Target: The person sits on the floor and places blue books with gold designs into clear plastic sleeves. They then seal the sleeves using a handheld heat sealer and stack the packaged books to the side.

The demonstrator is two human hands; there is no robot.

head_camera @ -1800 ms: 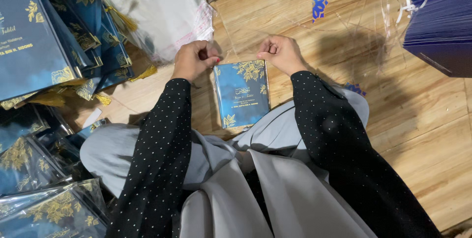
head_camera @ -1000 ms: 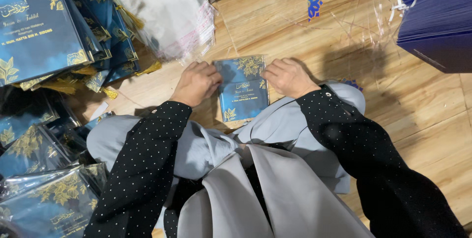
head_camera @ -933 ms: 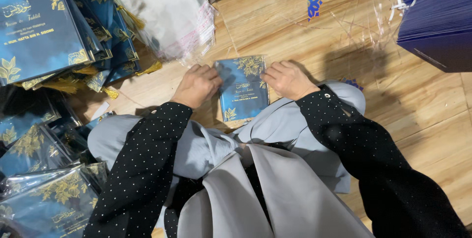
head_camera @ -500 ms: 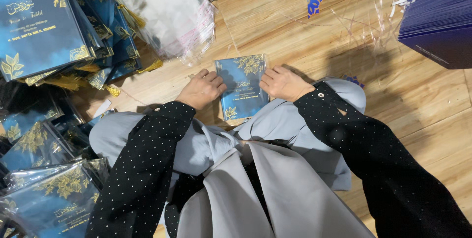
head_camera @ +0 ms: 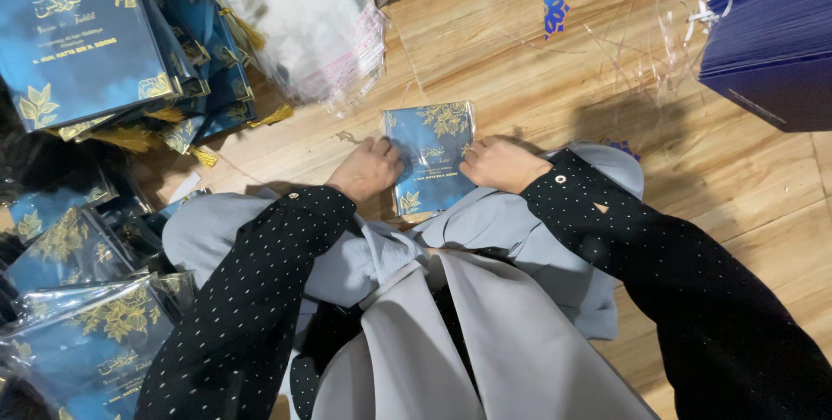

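The person sits on the wooden floor [head_camera: 537, 82] with one blue card with gold leaves [head_camera: 431, 156] lying flat just ahead of the knees. The left hand [head_camera: 368, 169] presses its curled fingers on the card's 9 o'clock edge, and the right hand [head_camera: 498, 164] does the same at 3 o'clock. Neither hand grips it. The card looks to be inside a clear sleeve, though the glare makes that hard to confirm.

What could go wrong: uneven pressing could crease a corner or slide the card crooked on the smooth boards.

Around it:
- At 10 o'clock, a leaning stack of blue and gold cards [head_camera: 82, 34] with yellow tassels poking out.
- At 11 o'clock, a pile of clear plastic bags [head_camera: 303, 30].
- At 8 o'clock, bagged blue cards [head_camera: 95, 333].
- At 2 o'clock, a dark navy stack [head_camera: 771, 39].
- At 1 o'clock, a small blue cut-out ornament [head_camera: 555, 8].
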